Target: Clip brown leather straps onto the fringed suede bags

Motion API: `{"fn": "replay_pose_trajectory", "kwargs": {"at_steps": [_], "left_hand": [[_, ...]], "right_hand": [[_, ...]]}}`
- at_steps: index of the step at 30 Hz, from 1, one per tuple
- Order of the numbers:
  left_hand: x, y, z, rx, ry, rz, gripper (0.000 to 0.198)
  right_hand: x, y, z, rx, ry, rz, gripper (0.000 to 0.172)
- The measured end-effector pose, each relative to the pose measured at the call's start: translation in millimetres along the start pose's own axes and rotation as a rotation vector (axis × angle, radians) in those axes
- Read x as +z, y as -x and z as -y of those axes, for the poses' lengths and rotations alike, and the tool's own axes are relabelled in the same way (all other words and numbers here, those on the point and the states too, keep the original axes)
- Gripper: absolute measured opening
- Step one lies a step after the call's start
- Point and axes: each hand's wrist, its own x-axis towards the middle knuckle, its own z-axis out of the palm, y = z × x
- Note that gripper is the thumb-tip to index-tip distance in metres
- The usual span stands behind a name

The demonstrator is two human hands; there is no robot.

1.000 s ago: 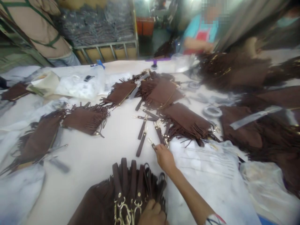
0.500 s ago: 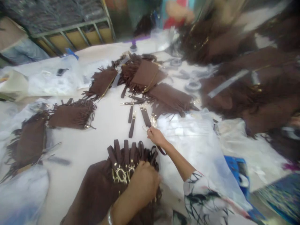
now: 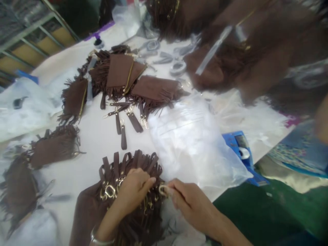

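My left hand (image 3: pixel 133 191) rests closed on a brown fringed bag (image 3: pixel 115 212) at the table's near edge, fingers pressed on its row of brown straps and gold clasps (image 3: pixel 109 191). My right hand (image 3: pixel 191 201) is pinched on a small gold clasp (image 3: pixel 163 190) right beside the left fingertips. A few loose brown straps with clasps (image 3: pixel 125 121) lie further out on the white table (image 3: pixel 102 140).
Several more brown fringed bags lie at the left (image 3: pixel 55 147) and the middle back (image 3: pixel 123 73), with a dark heap at the far right (image 3: pixel 243 44). A clear plastic bag (image 3: pixel 189 143) lies right of the hands. A blue box (image 3: pixel 242 150) sits at the table edge.
My right hand has drawn back from the loose straps to the near bag, bringing a gold clasp next to my left hand. The view has swung down and to the right.
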Motion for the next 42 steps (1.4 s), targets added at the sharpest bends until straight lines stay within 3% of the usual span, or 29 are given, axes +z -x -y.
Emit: {"fn": "replay_pose_trajectory", "kwargs": {"at_steps": [4,7,10,14,17,24,27,30,31,36,42], "left_hand": [[-1.9,1,0,0.058,-0.008,0.041,0.042],[-5.0,1,-2,0.119,-0.002,0.109,0.035],[-5.3,0,-7,0.184,-0.04,0.179,0.03],[-0.4,1,-14,0.17,-0.153,0.173,0.03],[-0.3,5,-14,0.106,-0.185,0.113,0.027],[-15.5,19,11,0.125,0.041,0.036,0.025],[-18.7,21,19,0.143,0.108,0.035,0.023],[-20.4,22,23,0.174,0.165,0.055,0.022],[-21.0,22,24,0.185,0.183,0.058,0.021],[-23.2,25,29,0.243,0.241,0.085,0.023],[-15.6,22,23,0.135,0.122,0.021,0.034]], "right_hand": [[30,-4,-27,0.129,-0.199,0.044,0.029],[52,-21,-50,0.13,-0.297,0.023,0.031],[61,-32,-58,0.114,-0.301,0.04,0.032],[54,-34,-52,0.109,-0.25,0.024,0.03],[50,-29,-47,0.105,-0.203,0.001,0.019],[68,-1,-34,0.183,-0.173,-0.014,0.013],[74,7,-26,0.242,-0.262,0.073,0.002],[72,4,-24,0.19,-0.406,0.267,0.007],[70,1,-26,0.166,-0.415,0.279,0.009],[63,-20,-29,0.174,-0.116,-0.035,0.011],[80,-33,-20,0.197,0.001,-0.043,0.006]]}}
